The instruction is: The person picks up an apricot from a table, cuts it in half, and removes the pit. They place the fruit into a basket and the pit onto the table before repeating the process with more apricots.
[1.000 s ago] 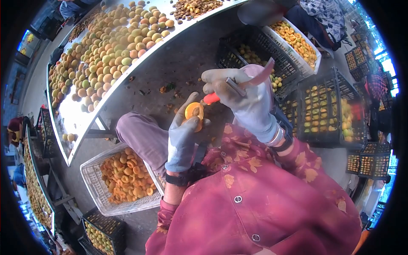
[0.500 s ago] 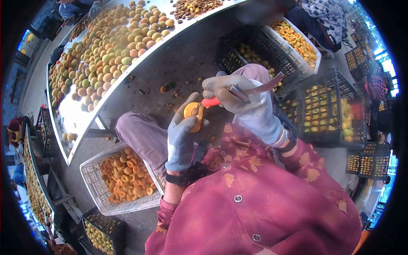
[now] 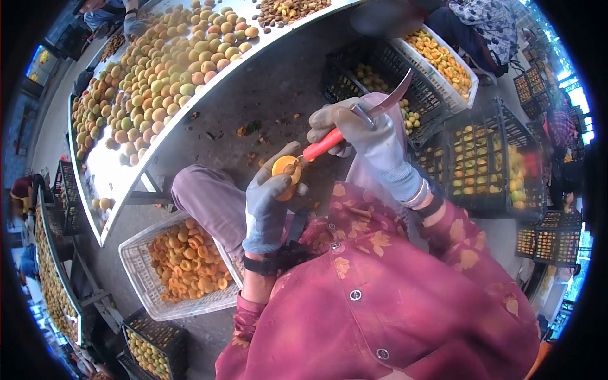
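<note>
My left hand (image 3: 268,206), in a grey-white glove, pinches a halved apricot (image 3: 283,166) between thumb and fingers. Its orange flesh faces up, with the brown stone (image 3: 291,170) showing. A knife with a red handle (image 3: 323,144) is gripped in my gloved right hand (image 3: 373,136). Its curved blade (image 3: 398,95) points up and away from the fruit, past a metal collar. The small metal tip at the handle's other end is right at the stone.
A white crate (image 3: 180,310) of pitted apricot halves stands by my left leg. Whole apricots cover the metal-edged table (image 3: 136,183) ahead. To the right are black crates (image 3: 497,164) of fruit and a white crate (image 3: 470,95) of halves. Other people sit near the table.
My right hand has turned, swinging the blade upward and exposing more of the red handle. My left hand with the apricot has shifted slightly left and stays closed on it.
</note>
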The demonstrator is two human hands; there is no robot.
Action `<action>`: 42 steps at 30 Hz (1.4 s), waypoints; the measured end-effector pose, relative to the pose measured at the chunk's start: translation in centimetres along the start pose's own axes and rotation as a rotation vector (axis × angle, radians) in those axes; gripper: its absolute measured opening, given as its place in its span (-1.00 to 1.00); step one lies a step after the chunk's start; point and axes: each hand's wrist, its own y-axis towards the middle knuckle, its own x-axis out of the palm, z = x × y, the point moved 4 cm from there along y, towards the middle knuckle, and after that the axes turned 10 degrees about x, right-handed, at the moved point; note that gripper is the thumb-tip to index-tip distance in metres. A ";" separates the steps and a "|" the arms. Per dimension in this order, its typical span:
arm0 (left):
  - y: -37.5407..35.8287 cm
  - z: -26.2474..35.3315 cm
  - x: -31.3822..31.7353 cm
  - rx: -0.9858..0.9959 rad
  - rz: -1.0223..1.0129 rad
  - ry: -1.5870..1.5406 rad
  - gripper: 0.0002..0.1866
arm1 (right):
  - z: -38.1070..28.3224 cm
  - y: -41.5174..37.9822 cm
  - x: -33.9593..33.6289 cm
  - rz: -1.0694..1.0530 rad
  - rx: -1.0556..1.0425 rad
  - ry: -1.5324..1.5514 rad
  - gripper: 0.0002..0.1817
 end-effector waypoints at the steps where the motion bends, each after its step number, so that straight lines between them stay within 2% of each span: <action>1: 0.0 0.0 -0.1 0.000 -0.006 -0.003 -0.32 | 0.4 0.0 -0.2 0.004 -0.049 -0.007 -0.65; 2: 0.0 0.0 -0.1 0.001 -0.012 -0.006 -0.33 | 1.0 0.0 -0.4 0.002 -0.049 -0.006 -0.65; 4: 0.1 -0.2 -0.4 0.001 -0.012 -0.006 -0.33 | 1.3 -0.6 0.0 -0.110 -0.223 0.143 -0.79; 6: 0.1 -0.2 -0.3 -0.005 -0.016 -0.006 -0.34 | 1.8 -0.8 0.0 -0.075 -0.211 0.094 -0.79; 9: 0.1 0.2 -0.2 0.005 0.006 -0.065 -0.34 | 1.2 -0.4 0.0 -0.111 -0.231 0.219 -0.74; 11: 0.3 0.1 -0.3 0.003 0.015 -0.086 -0.32 | 0.1 -0.2 0.4 0.011 0.312 -0.122 -0.67; 12: 0.4 0.1 -0.5 0.008 0.017 -0.085 -0.32 | 1.8 0.2 0.2 0.006 0.310 -0.123 -0.67; 14: 0.4 -0.2 -0.5 -0.001 -0.028 -0.165 -0.31 | 3.1 -0.6 0.4 -0.307 -0.396 0.327 -0.63; 16: 0.3 0.0 -0.4 -0.015 -0.006 -0.182 -0.31 | 3.8 -1.4 -0.1 -0.278 -0.352 0.308 -0.69; 18: 0.4 0.0 -0.6 -0.014 0.019 -0.200 -0.31 | 3.2 -1.7 0.0 -0.154 -0.458 0.086 -0.74; 19: 0.6 -0.3 -0.8 -0.014 0.001 -0.247 -0.30 | 3.8 -1.9 -0.3 -0.184 -0.420 -0.040 -0.78; 21: 0.9 -0.7 -1.4 -0.016 -0.021 -0.294 -0.30 | 4.9 -1.7 -0.2 -0.171 -0.417 -0.036 -0.74; 23: 1.0 -1.2 -1.9 -0.109 -0.051 -0.528 -0.39 | 5.2 -1.9 -0.3 -0.154 -0.410 -0.032 -0.70; 28: 0.7 -0.6 -0.9 -0.127 -0.047 -0.481 -0.34 | 4.6 -3.0 -0.1 -0.341 -0.296 0.087 -0.61; 30: 0.7 -0.5 -0.6 -0.123 -0.016 -0.442 -0.34 | 2.9 -3.6 0.5 -0.150 -0.621 -0.309 -0.66; 31: 0.7 -0.6 -0.8 -0.156 -0.001 -0.494 -0.34 | 1.9 -3.5 0.9 -0.106 -0.812 -0.440 -0.61; 33: 0.9 -0.8 -1.2 -0.187 0.017 -0.545 -0.35 | 2.4 -3.3 1.1 -0.116 -0.807 -0.421 -0.63; 35: 1.1 -0.9 -1.4 -0.153 -0.055 -0.506 -0.36 | 3.4 -3.1 0.8 -0.124 -0.799 -0.403 -0.65; 37: 1.3 -0.6 -1.7 -0.120 -0.080 -0.407 -0.37 | 5.8 -2.0 0.2 -0.294 -0.404 -0.132 -0.71; 39: 1.3 -0.1 -1.4 -0.089 -0.106 -0.309 -0.38 | 3.9 -2.6 0.3 -0.335 -0.361 -0.024 -0.72; 41: 1.2 0.7 -0.9 -0.085 -0.011 -0.120 -0.39 | 3.5 -2.5 0.2 -0.373 -0.319 0.082 -0.72; 42: 1.3 0.7 -1.0 -0.086 -0.012 -0.120 -0.39 | 3.6 -2.1 0.0 -0.371 -0.413 0.046 -0.70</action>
